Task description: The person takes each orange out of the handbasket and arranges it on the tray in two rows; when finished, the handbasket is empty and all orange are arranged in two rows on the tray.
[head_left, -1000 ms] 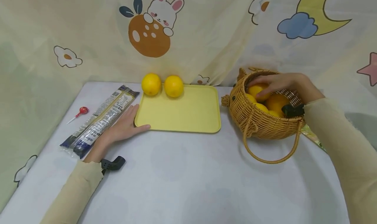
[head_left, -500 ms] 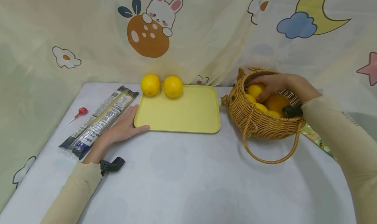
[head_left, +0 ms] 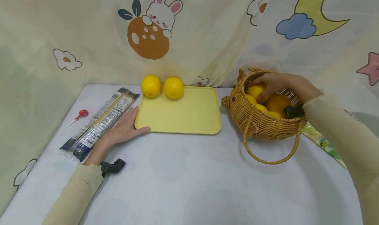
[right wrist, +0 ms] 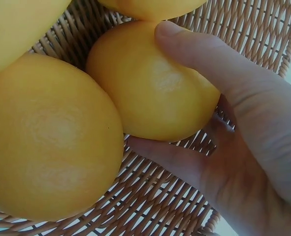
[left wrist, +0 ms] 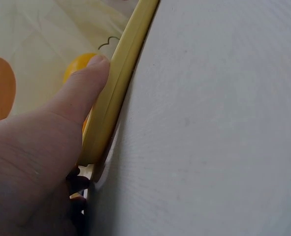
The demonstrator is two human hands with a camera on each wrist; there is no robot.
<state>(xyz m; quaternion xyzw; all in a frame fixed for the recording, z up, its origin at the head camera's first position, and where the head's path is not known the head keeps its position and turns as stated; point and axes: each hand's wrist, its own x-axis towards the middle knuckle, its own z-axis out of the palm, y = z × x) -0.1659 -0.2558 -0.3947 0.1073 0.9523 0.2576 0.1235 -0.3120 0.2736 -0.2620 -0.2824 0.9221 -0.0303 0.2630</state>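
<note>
Left of the basket [head_left: 267,129], touching the tray [head_left: 183,115] with left hand [head_left: 123,128], thumb and fingers apart. Inside the basket, with right hand [head_left: 279,81], clamping an orange [right wrist: 143,91] between thumb and fingers; could slip, being smooth, or jostle close-packed oranges [right wrist: 51,140].

Rough woven wicker basket [head_left: 267,128], smooth softly glossy fruit [right wrist: 145,93], plastic-looking tray [head_left: 189,114], shiny film packet [head_left: 102,122], matt tabletop [head_left: 189,175], creased cloth backdrop [head_left: 213,31]

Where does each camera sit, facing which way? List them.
Head: head-worn, facing forward and down at the yellow tray; left hand, right hand show.
Left wrist: wrist-worn, facing the tray's edge; left hand shows.
Right wrist: wrist-worn, facing into the wicker basket; right hand shows.
Head and left wrist share the tray.
</note>
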